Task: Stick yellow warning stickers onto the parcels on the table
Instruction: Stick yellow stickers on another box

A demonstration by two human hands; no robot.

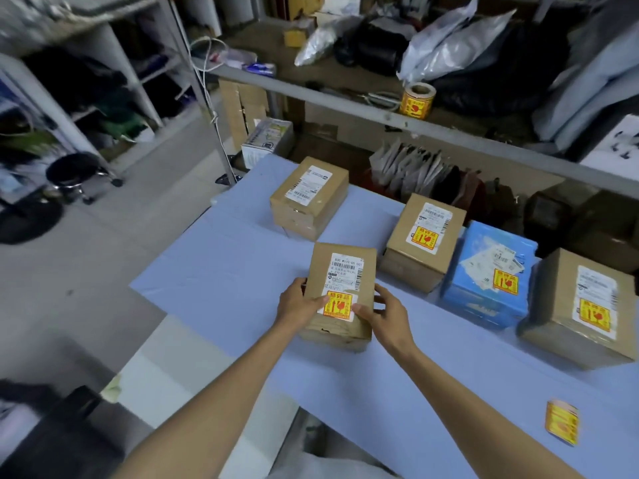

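Two bare forearms in view, no sleeves visible up to the frame edge. No gloves, no watch, no wristband, no rings that can be made out. Left hand [300, 303] and right hand [388, 314]: short nails, fingers uncovered. At the bottom edge, between the arms, a patch of light grey fabric [328, 468], likely clothing; too blurred to name the garment.

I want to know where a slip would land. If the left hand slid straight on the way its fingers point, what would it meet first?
The left hand points right across the near brown cardboard parcel, so it would first cross the yellow warning sticker, then probably the right hand.
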